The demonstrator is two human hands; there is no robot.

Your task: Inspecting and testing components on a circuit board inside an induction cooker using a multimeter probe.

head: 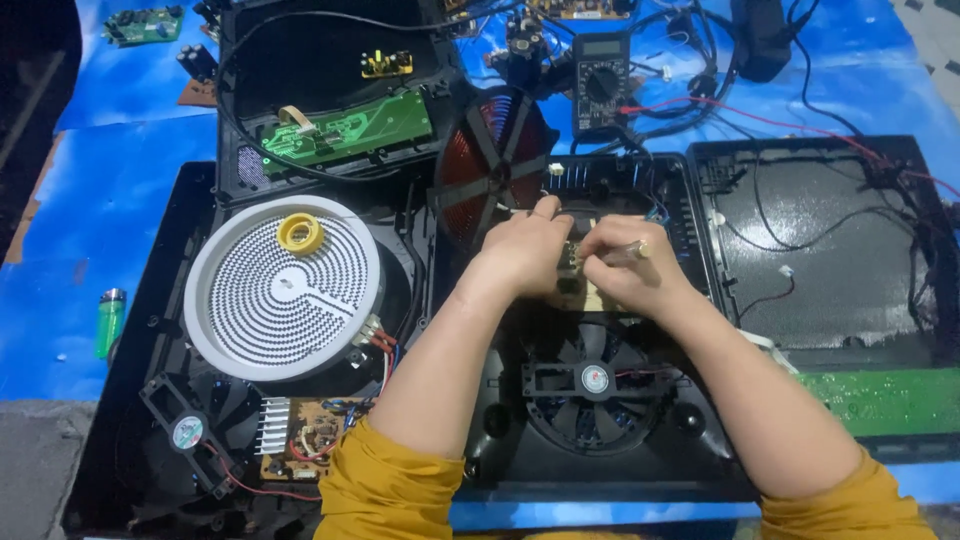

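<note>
1. Small circuit board [572, 262], tan and partly hidden, sat inside the open black cooker housing [700, 470], just above the cooling fan [594, 379]; probably left seated there so the housing steadied it.
2. Left hand [525, 248] closed down over the board's left edge, fingers curled and pinching it, seemingly to hold it still.
3. Right hand [625, 272] clamped round a slim clear-handled tool [625, 252], gripped like a pen with its tip hidden behind the left hand at the board; both hands pressed close together, touching.
4. Copper-red induction coil [492, 165] tipped up on edge at the housing's upper left, apparently swung aside to bare the parts beneath.
5. Same housing also held the fan, a black finned block behind the hands, and thin wires.
6. Second open housing [150, 300] to the left held a white round heating plate [282, 288] with a yellow roll of tape [301, 234] resting on it, a small fan [187, 431] and a brown board with a metal heat sink [300, 435].
7. Black cover [320, 60] above, turned inside up, carried a green circuit board [345, 127] and a small yellow part.
8. Another shallow black panel [820, 250] to the right lay open with loose wires inside and a green board [885, 400] at its near edge.
9. Multimeter [600, 80] stood beyond, red lead trailing right; green lighter [110, 320] lay apart on the blue sheet [100, 200].
</note>
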